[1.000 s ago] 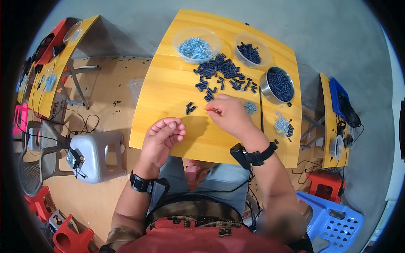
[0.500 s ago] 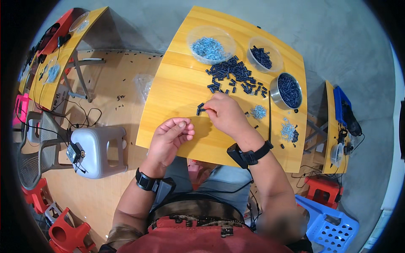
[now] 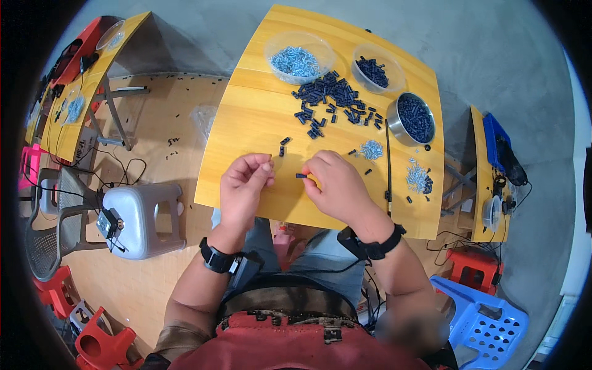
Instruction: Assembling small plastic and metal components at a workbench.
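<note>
My right hand (image 3: 340,185) pinches a small black plastic piece (image 3: 301,176) between thumb and fingertips, just above the near part of the yellow table (image 3: 246,132). Beside it, my left hand (image 3: 245,185) has its thumb pressed to curled fingers; whatever may be between them is too small to make out. The hands are a short gap apart. Beyond them lie two loose black pieces (image 3: 282,147). Farther back spreads a heap of black plastic pieces (image 3: 330,92). To the right of my right hand lies a small pile of silvery screw-like parts (image 3: 371,150).
Along the back stand a clear bowl of silvery parts (image 3: 296,61) and a clear bowl of black pieces (image 3: 374,71). A metal bowl (image 3: 396,126) stands right, near a thin black rod (image 3: 388,166). Another silvery pile (image 3: 416,177) lies near the right edge. A grey stool (image 3: 145,216) stands left.
My right hand has drawn back toward me from the loose black pieces, with one now in its fingers. My left hand has risen slightly, still closed. The view has shifted a little.
</note>
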{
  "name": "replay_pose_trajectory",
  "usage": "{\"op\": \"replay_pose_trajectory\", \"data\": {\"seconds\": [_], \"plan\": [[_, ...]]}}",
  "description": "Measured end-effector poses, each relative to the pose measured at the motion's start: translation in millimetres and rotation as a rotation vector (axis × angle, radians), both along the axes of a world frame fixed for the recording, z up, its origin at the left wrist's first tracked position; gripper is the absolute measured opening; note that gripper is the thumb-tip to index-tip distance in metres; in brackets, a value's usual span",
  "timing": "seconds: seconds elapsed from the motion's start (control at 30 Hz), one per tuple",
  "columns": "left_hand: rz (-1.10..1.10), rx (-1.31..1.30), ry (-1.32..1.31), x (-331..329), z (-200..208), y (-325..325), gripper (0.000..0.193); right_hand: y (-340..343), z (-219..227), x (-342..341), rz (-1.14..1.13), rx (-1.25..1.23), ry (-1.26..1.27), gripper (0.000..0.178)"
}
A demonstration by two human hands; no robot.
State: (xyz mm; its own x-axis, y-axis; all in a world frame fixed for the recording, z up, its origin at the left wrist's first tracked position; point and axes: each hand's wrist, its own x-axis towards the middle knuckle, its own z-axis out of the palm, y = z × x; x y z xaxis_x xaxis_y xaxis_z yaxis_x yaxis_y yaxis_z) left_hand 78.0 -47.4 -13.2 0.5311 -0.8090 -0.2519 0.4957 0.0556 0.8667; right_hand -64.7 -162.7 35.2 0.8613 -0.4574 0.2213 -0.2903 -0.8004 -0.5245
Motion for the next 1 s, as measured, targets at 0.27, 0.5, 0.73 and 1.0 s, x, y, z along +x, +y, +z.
{"op": "replay_pose_trajectory", "data": {"seconds": [0.27,0.5,0.73,1.0], "plan": [[-0.382,0.148,0.014,-21,21,4,0.018,29,14,-22,-0.066,-0.019,-0.160,0.011],[-0.397,0.071,0.097,-36,16,16,0.012,37,10,-39,-0.099,0.122,-0.252,0.011],[-0.434,0.034,0.239,-43,16,23,0.014,50,8,-53,-0.194,0.394,-0.325,0.011],[-0.467,0.016,0.322,-47,19,26,0.015,57,10,-56,-0.179,0.351,-0.363,0.016]]}}
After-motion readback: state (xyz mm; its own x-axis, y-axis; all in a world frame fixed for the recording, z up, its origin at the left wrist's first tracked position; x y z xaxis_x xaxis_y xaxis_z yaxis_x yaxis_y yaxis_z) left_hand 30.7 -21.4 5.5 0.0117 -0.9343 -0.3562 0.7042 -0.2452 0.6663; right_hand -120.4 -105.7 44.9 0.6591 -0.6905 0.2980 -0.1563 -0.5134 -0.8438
